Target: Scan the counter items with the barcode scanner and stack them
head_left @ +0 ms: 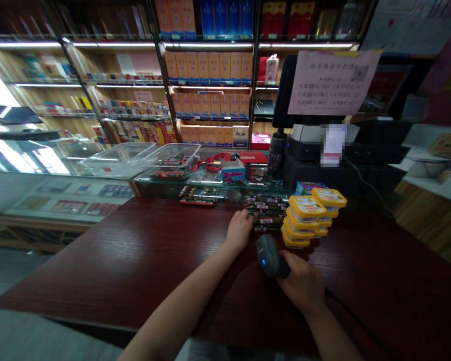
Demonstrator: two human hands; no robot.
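My right hand (304, 283) is wrapped round the handle of a barcode scanner (268, 254). The scanner shows a blue light, and its head tilts towards a group of dark, stick-shaped packets (266, 205) with pale barcode labels. At the left end of this group is my left hand (239, 230), its fingers curled against the end of the nearest packet (266, 220); the fingertips are partly hidden. Just right of the packets stand stacked clear tubs with yellow lids (304, 218).
Behind the dark red wooden counter (135, 260) runs a glass display case (206, 178) with clear plastic bins (176, 155) and a small blue-and-pink box (233, 171). A monitor with a pink paper sign (332, 82) stands at back right. The scanner cable (357, 318) trails right.
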